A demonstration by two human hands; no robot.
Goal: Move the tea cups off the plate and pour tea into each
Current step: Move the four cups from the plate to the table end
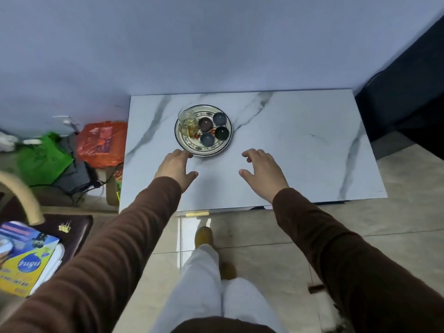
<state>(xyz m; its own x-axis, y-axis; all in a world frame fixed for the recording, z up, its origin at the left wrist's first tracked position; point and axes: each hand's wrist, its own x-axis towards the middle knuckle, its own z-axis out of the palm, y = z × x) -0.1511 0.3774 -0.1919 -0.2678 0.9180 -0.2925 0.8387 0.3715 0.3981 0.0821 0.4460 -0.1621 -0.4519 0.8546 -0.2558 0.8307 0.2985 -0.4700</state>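
Note:
A round patterned plate (189, 145) sits on the white marble table (300, 145), toward its back left. On the plate stand several small dark tea cups (219, 118), close together, and a glass pitcher (188, 123) holding amber tea at the plate's left. My left hand (176, 168) hovers open just in front of the plate, its fingertips at the near rim. My right hand (264, 170) is open over the bare tabletop, to the right of the plate and apart from it. Neither hand holds anything.
A wall (216, 44) rises right behind the table. Left of the table lie an orange bag (103, 143), a green bag (40, 159) and cables. A chair with booklets (26, 258) stands at the lower left. My legs (216, 284) are on the tiled floor.

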